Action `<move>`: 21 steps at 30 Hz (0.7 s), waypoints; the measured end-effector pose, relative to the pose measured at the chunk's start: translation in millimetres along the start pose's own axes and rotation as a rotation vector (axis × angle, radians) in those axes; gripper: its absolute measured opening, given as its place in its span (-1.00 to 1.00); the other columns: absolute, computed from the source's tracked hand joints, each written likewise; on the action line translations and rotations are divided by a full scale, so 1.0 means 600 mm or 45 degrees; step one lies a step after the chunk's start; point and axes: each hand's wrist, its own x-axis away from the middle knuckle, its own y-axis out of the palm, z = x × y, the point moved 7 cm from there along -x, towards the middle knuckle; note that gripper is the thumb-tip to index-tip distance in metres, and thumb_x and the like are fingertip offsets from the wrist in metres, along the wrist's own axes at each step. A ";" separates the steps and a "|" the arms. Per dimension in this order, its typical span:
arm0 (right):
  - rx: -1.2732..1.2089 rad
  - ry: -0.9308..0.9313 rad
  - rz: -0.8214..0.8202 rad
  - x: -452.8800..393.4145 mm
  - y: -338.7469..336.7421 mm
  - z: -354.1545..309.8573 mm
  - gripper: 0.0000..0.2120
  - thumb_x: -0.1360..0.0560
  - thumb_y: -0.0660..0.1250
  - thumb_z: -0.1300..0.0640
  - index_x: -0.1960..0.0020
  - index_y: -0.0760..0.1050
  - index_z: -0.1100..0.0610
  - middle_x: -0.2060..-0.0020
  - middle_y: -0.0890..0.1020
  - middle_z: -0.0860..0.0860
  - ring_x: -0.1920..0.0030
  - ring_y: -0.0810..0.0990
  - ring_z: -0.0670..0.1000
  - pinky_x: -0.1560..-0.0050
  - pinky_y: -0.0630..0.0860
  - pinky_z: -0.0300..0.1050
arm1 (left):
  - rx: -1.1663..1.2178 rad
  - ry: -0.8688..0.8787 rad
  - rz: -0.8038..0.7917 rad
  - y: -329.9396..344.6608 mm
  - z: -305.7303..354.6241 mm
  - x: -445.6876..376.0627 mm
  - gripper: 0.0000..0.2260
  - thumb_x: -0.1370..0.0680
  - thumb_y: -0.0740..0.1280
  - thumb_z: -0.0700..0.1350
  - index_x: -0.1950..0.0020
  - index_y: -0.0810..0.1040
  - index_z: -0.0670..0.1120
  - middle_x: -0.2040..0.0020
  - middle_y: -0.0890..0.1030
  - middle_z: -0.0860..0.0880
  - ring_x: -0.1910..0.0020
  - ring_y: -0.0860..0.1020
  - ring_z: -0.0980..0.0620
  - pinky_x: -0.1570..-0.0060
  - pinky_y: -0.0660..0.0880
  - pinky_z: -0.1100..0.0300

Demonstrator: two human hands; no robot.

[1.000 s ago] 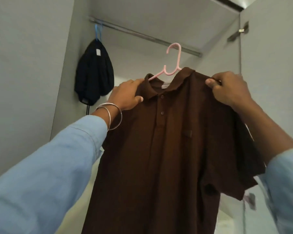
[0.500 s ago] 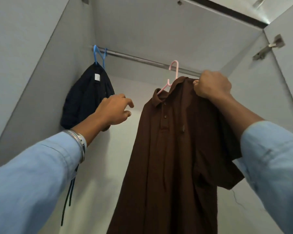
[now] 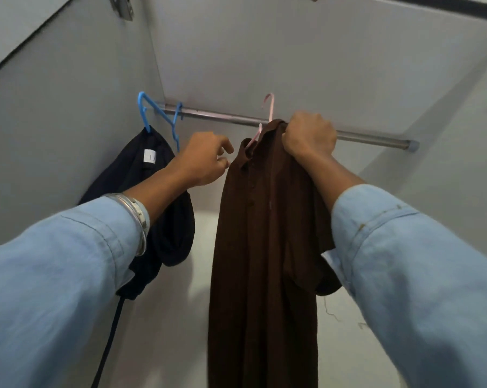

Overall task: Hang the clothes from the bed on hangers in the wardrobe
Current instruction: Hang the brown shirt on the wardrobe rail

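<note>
Two pale-blue denim sleeves (image 3: 54,275) reached up into the grey wardrobe. Beyond them the right hand (image 3: 309,137) was clenched on the shoulder of the soft brown polo shirt (image 3: 264,247), which hung limp from a thin pink plastic hanger (image 3: 269,107). The left hand (image 3: 206,161), loosely curled, held nothing beside the collar. Light and floppy, the shirt would be best held at the hanger's neck. The hook seemed just over the steel rail (image 3: 362,137), though blur hid contact. Farther left hung a dark garment (image 3: 152,191) on blue hangers (image 3: 144,113).
</note>
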 end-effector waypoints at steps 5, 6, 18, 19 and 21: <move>-0.013 -0.080 -0.034 -0.024 0.037 -0.056 -0.68 -0.60 0.11 0.21 -0.27 0.52 0.18 -0.22 0.57 0.14 -0.22 0.54 0.20 -0.09 0.49 -0.01 | 0.129 -0.099 0.191 -0.030 -0.029 -0.012 -0.82 -0.56 0.31 -0.17 -0.15 0.59 -0.12 0.00 0.64 -0.08 0.08 0.55 0.06 -0.16 0.51 0.08; -0.019 -0.071 -0.049 -0.025 0.046 -0.060 -0.67 -0.62 0.08 0.20 -0.28 0.51 0.19 -0.23 0.56 0.15 -0.24 0.53 0.20 -0.10 0.49 0.00 | 0.137 -0.118 0.203 -0.035 -0.035 -0.010 -0.82 -0.56 0.31 -0.18 -0.13 0.60 -0.12 0.01 0.64 -0.08 0.07 0.56 0.05 -0.17 0.50 0.08; -0.272 0.052 -0.182 -0.024 0.040 -0.066 -0.71 -0.57 0.23 0.17 -0.28 0.49 0.18 -0.27 0.52 0.14 -0.27 0.50 0.19 -0.13 0.45 -0.02 | 0.229 -0.182 0.016 -0.017 -0.042 0.033 -0.80 -0.54 0.34 -0.18 -0.16 0.58 -0.13 0.08 0.62 -0.02 0.11 0.56 0.08 -0.06 0.51 0.19; -0.348 0.076 -0.192 -0.025 0.033 -0.064 -0.71 -0.55 0.28 0.14 -0.25 0.50 0.17 -0.25 0.53 0.14 -0.26 0.51 0.19 -0.07 0.44 -0.06 | 0.236 -0.184 0.005 -0.015 -0.039 0.035 -0.79 -0.54 0.34 -0.18 -0.17 0.57 -0.13 0.06 0.62 -0.02 0.11 0.56 0.08 0.00 0.48 0.22; -0.432 0.086 -0.197 -0.021 0.019 -0.062 -0.70 -0.53 0.34 0.08 -0.21 0.51 0.17 -0.22 0.55 0.14 -0.22 0.53 0.19 0.03 0.40 -0.10 | 0.250 -0.198 -0.009 -0.013 -0.035 0.040 -0.77 -0.54 0.34 -0.18 -0.19 0.56 -0.13 0.04 0.62 -0.03 0.11 0.54 0.10 0.06 0.43 0.26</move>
